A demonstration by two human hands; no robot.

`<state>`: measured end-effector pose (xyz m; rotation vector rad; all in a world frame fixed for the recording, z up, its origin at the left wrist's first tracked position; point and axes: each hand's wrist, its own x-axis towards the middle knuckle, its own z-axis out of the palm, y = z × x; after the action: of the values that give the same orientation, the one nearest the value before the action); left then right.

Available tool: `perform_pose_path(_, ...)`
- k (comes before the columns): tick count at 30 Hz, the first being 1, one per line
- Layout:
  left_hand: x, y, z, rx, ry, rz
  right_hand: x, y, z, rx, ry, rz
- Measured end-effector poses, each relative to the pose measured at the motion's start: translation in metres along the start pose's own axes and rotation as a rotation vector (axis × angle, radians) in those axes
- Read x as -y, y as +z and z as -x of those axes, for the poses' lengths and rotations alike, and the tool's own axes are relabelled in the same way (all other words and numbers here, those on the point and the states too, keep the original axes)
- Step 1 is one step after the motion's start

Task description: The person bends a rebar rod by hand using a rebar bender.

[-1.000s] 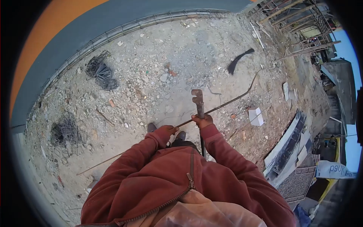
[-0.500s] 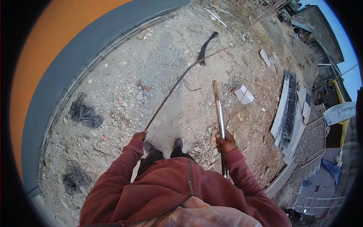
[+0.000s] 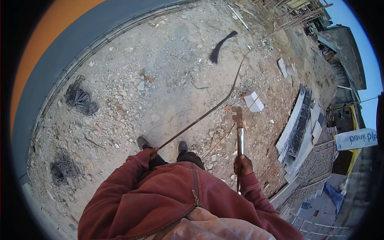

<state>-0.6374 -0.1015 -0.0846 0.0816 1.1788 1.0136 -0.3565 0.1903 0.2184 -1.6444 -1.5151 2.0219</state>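
Observation:
My left hand (image 3: 151,153) is closed round the near end of a long rusty steel bar (image 3: 200,118). The bar slants away to the right and curves upward toward its far end. In my right hand (image 3: 243,165) is a rebar bending wrench (image 3: 240,138), its shiny tube handle gripped low down. The wrench's rusty notched head points away from me, just right of the bar and apart from it in the view. Beyond the bar, a bundle of dark thin wire (image 3: 220,49) lies on the ground.
Tangled piles of dark wire (image 3: 82,98) lie at the left, near a long cage of tied bars (image 3: 86,51) along the grey wall. A white block (image 3: 253,101) sits right of the bar. Boards (image 3: 294,126) are stacked farther right. Rubble and stones cover the ground.
The steel bar has swung to the right. The wrench has turned so its notched head shows, and my right hand has moved lower in the view.

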Motion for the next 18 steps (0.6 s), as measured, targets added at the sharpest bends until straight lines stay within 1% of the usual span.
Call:
perform_pose_path(1,0.01,0.011,0.001,-0.088,0.044,-0.01,0.003,-0.013,-0.001,-0.017,0.009,0.04)
perform_pose_path(2,0.018,0.022,0.002,-0.179,0.086,-0.023,0.008,-0.028,-0.004,-0.016,-0.059,0.118)
perform_pose_path(3,0.019,0.036,0.009,-0.229,0.103,-0.013,0.013,-0.046,-0.006,-0.019,-0.126,0.19)
perform_pose_path(4,0.012,0.054,0.023,-0.275,0.116,-0.008,0.017,-0.065,-0.007,-0.025,-0.191,0.258)
perform_pose_path(7,-0.019,0.118,0.063,-0.377,0.134,-0.015,0.039,-0.126,-0.015,-0.004,-0.231,0.53)
perform_pose_path(9,-0.004,0.138,0.053,-0.404,0.128,-0.081,0.05,-0.153,-0.018,0.019,-0.275,0.693)
perform_pose_path(11,0.033,0.136,0.041,-0.413,0.099,-0.2,0.046,-0.184,-0.028,0.037,-0.343,0.86)
perform_pose_path(12,0.029,0.148,0.047,-0.422,0.111,-0.202,0.044,-0.194,-0.032,0.049,-0.38,0.94)
perform_pose_path(14,0.006,0.172,0.062,-0.433,0.141,-0.215,0.061,-0.185,-0.021,0.018,-0.398,1.161)
perform_pose_path(15,0.012,0.174,0.061,-0.44,0.14,-0.207,0.067,-0.181,-0.015,-0.006,-0.409,1.272)
perform_pose_path(17,0.031,0.169,0.054,-0.452,0.146,-0.189,0.068,-0.183,-0.011,-0.049,-0.43,1.339)
perform_pose_path(18,0.054,0.161,0.041,-0.516,0.248,-0.25,0.069,-0.183,-0.01,-0.072,-0.445,1.371)
